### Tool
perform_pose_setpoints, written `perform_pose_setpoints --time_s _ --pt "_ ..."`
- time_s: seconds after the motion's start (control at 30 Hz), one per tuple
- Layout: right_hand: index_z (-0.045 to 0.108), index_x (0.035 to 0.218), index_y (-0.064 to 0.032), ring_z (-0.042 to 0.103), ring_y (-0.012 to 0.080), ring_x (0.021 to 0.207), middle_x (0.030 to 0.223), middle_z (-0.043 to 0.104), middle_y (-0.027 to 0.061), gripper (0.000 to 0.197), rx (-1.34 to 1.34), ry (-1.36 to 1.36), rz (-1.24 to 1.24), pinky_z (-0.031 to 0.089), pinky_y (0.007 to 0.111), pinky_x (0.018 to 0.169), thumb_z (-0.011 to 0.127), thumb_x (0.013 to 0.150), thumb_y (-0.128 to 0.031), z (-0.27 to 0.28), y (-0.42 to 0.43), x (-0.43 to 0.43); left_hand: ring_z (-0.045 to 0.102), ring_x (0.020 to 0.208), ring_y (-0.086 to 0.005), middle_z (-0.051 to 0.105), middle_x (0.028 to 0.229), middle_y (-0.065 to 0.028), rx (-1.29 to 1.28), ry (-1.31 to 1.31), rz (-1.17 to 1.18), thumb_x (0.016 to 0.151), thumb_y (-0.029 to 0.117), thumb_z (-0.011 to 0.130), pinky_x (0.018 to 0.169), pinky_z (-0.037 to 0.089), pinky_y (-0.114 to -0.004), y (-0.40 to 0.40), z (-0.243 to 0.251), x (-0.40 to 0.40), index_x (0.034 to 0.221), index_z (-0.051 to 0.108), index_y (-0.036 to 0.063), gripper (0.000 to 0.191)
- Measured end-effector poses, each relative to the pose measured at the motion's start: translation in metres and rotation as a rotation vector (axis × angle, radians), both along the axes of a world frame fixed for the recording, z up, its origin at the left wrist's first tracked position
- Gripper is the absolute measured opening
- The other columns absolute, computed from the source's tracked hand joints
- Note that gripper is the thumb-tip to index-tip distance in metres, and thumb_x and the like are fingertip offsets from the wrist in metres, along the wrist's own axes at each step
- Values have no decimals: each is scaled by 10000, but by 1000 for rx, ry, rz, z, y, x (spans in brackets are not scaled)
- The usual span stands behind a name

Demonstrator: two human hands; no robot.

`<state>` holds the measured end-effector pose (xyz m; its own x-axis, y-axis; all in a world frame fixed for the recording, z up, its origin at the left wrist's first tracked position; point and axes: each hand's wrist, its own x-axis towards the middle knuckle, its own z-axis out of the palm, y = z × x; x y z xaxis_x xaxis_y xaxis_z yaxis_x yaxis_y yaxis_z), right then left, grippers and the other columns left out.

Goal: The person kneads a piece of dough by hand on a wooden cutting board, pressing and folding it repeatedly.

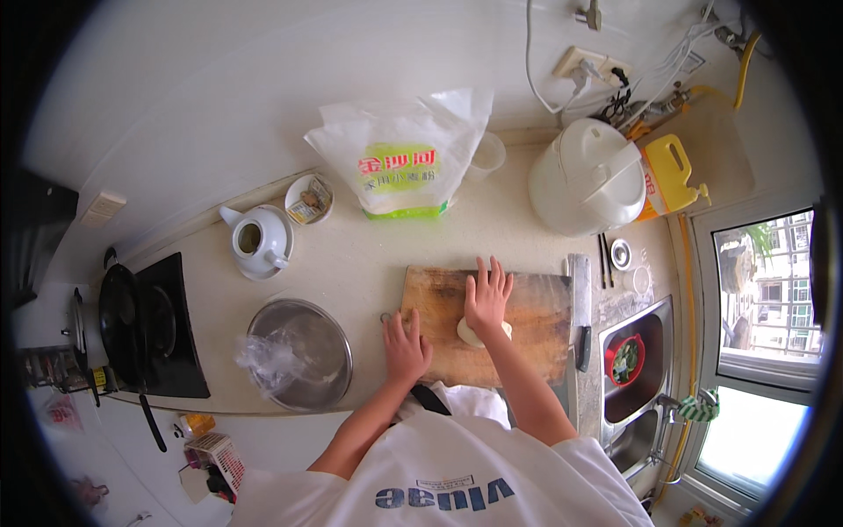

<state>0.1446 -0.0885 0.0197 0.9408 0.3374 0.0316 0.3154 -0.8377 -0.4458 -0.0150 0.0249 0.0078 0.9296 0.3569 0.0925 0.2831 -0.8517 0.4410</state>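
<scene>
A pale lump of dough (469, 334) lies on a wooden cutting board (435, 356), partly hidden under the heel of my right hand (488, 300). That hand presses on it with its fingers raised and spread. My left hand (406, 348) rests at the board's left edge, fingers apart, holding nothing. To its left stands a metal bowl (332, 329) with a crumpled clear plastic bag (273, 359) at its left side. A cleaver (581, 296) with a black handle lies along the board's right edge. Behind the board stands an open plastic flour bag (402, 158).
On the left are a black wok (120, 316) by the hob (191, 356), and a white teapot (253, 240). Chopsticks (606, 261) lie right of the cleaver. A large white lidded container (573, 191) and a yellow jug (665, 171) stand back right. The sink (609, 395) holds a red basket (641, 359) with greens.
</scene>
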Motion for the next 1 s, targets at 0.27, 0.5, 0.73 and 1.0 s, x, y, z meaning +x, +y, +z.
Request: perform_pose_setpoints --time_s 0.27,0.5,0.73,1.0 --pt "400 1377 -85 281 293 1363 1420 384 142 513 639 634 -139 156 451 1137 307 985 -402 1 -62 52 392 1203 -451 386 1280 -316 68 -10 -14 773 193 551 1065 269 -583 3 0 0 1385 363 14 665" --pt "434 1328 -24 341 353 1305 1402 391 192 464 75 -54 89 202 467 1114 435 910 -225 8 -59 -24 397 1198 -448 391 1282 -309 34 10 3 782 196 548 1059 276 -577 3 2 3 1388 365 24 656" --pt "415 1365 -61 311 359 1326 1431 346 188 522 -56 -77 -1 147 552 1113 467 884 -258 1 -64 -15 379 1190 -485 374 1311 -310 7 3 1 803 168 535 1054 280 -565 1 2 -2 1408 353 51 643" --pt "408 1379 -103 242 309 1374 1446 335 139 508 -23 -58 -123 77 520 1140 413 941 -360 -10 -66 7 400 1187 -447 386 1290 -307 38 24 -20 795 199 542 1059 278 -574 6 -2 -2 1399 364 48 647"
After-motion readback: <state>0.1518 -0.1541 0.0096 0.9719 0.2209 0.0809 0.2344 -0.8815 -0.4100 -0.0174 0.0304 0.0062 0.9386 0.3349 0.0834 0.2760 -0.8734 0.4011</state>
